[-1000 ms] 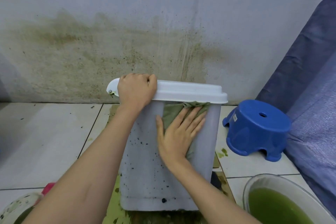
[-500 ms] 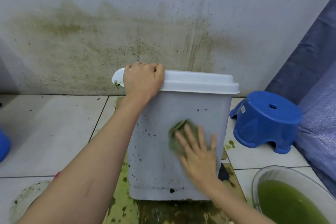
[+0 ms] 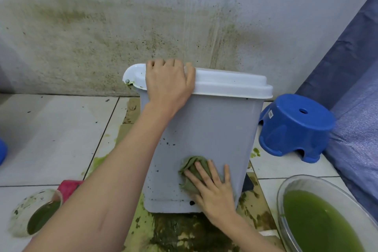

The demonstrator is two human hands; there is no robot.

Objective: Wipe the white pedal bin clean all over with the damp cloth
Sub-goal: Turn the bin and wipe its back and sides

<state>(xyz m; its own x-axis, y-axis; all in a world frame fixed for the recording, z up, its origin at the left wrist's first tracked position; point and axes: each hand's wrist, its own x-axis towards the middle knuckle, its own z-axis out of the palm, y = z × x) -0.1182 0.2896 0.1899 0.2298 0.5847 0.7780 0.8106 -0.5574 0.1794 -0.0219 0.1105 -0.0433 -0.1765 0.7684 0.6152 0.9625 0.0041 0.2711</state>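
A small bowl [image 3: 35, 214] of green liquid sits on the floor [image 3: 51, 129] at far left. The left hand [image 3: 168, 84] grips the lid [image 3: 231, 83] of the white pedal bin [image 3: 214, 129] — fingers curled over its top edge. Lower down, the right hand [image 3: 214, 192] lies flat, fingers straight, pressing the damp cloth [image 3: 191, 172] against the bin's front — the cloth bunched under its fingertips. Right of it stand a blue stool [image 3: 294, 127] and a basin [image 3: 319, 219].

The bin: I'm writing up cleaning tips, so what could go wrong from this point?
The cloth under the right hand looks green already, so it may smear grime across the bin. Dark specks remain on the bin's left side and could be missed. The basin of green water sits close to the right arm and might get knocked.
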